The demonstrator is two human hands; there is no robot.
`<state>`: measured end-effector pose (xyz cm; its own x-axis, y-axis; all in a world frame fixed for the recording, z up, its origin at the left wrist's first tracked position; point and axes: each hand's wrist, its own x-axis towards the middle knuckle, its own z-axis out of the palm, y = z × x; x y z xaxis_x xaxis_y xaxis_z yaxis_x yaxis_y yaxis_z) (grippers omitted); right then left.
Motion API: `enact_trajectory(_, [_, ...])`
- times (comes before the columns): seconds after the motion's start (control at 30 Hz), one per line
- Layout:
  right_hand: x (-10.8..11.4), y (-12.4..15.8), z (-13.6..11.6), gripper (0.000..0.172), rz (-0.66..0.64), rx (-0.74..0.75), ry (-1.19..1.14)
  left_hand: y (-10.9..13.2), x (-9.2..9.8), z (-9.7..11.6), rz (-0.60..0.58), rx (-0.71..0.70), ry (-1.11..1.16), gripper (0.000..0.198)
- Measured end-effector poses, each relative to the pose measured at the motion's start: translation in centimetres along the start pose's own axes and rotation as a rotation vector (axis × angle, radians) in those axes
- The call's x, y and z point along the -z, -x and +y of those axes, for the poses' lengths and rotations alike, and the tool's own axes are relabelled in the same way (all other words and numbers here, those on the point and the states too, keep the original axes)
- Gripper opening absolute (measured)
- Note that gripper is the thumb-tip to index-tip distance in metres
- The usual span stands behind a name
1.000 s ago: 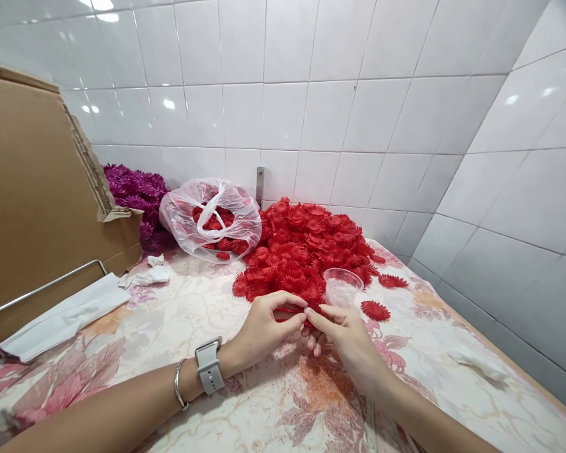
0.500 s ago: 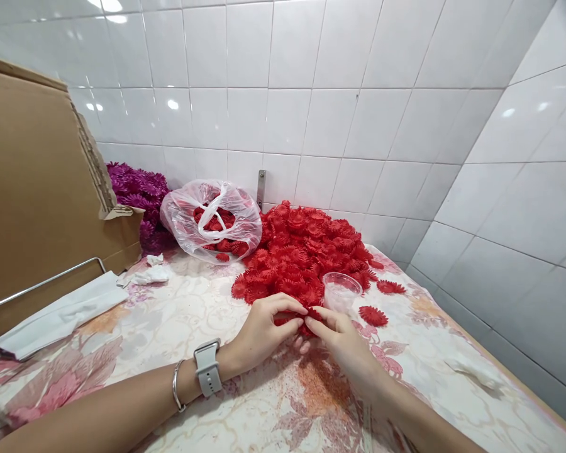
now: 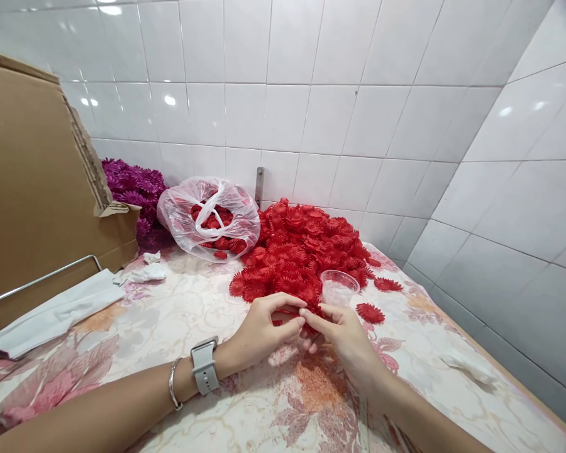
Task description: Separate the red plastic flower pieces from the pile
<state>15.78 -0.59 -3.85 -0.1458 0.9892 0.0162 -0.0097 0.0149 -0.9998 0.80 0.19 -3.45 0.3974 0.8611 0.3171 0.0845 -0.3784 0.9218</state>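
Observation:
My left hand (image 3: 264,330), with a watch and a bangle on its wrist, bends its fingers and thumb to a pinch in front of the red pile. Fingertips of my right hand (image 3: 351,346) press together against those of the left. Between them is a red artificial flower (image 3: 315,308), mostly covered by the fingers. Right behind both hands spreads a heap of red flower heads (image 3: 306,245). A clear plastic cup (image 3: 339,289) with whitish contents stands just beyond my right hand. Single red flower heads (image 3: 370,313) lie to its right.
A knotted clear plastic bag (image 3: 177,217) of red flowers sits left of the heap, beside purple flowers (image 3: 134,182). Cardboard (image 3: 38,170) and a wire stand (image 3: 42,281) fill the left side. Tiled walls (image 3: 339,119) bound the flowered tablecloth (image 3: 188,308) behind and at right.
My right fingers have shifted slightly on the flower, and less of it shows between the hands. The whole view has moved slightly. Both hands stay at the same place by the heap.

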Motion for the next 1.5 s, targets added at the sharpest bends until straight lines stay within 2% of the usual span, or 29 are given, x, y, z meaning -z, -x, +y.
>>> enact_trajectory(0.2, [0.1, 0.0, 0.1, 0.038, 0.050, -0.010, 0.067, -0.2, 0.0, -0.2, -0.010, 0.076, 0.096, 0.016])
enact_trajectory(0.33, [0.0, 0.0, 0.1, 0.041, 0.032, -0.066, 0.115, -0.4, 0.1, -0.6, 0.021, 0.091, 0.106, 0.015])
enact_trajectory(0.47, [-0.2, 0.1, -0.1, 0.037, -0.032, -0.057, 0.095, -0.8, 0.2, -1.0, 0.084, 0.133, 0.208, 0.014])
enact_trajectory(0.6, [-0.2, 0.0, -0.1, 0.032, -0.093, 0.035, -0.112, -1.4, 0.3, -1.3, 0.242, 0.278, 0.498, 0.021])
enact_trajectory(0.67, [-0.2, -0.1, -0.1, 0.030, -0.076, 0.048, -0.170, -1.5, 0.3, -1.2, 0.279, 0.296, 0.535, 0.022])
enact_trajectory(0.73, [-0.2, -0.1, -0.3, 0.031, -0.043, 0.016, -0.177, -1.2, 0.3, -0.9, 0.197, 0.239, 0.426, 0.017])
enact_trajectory(0.8, [-0.2, 0.0, -0.4, 0.028, -0.029, -0.017, -0.173, -0.7, 0.1, -0.5, 0.136, 0.138, 0.202, 0.012])
enact_trajectory(0.9, [-0.2, 0.2, -0.5, 0.020, -0.033, -0.007, -0.177, -0.2, 0.0, -0.1, 0.201, -0.033, -0.174, 0.012])
enact_trajectory(1.0, [-0.2, 0.2, -0.4, 0.014, -0.027, 0.045, -0.143, -0.3, 0.2, -0.1, 0.260, -0.125, -0.364, 0.011])
enact_trajectory(1.2, [-0.3, 0.2, -0.3, 0.020, -0.034, 0.018, -0.013, -0.2, 0.2, 0.2, 0.267, -0.168, -0.322, 0.011])
enact_trajectory(1.37, [-0.4, 0.3, -0.3, 0.023, -0.060, 0.006, 0.038, 0.3, -0.3, 0.7, 0.146, -0.062, -0.229, 0.010])
enact_trajectory(1.5, [-0.6, 0.4, -0.5, 0.028, -0.079, -0.038, 0.036, 0.3, -0.4, 0.6, 0.139, -0.005, -0.099, 0.013])
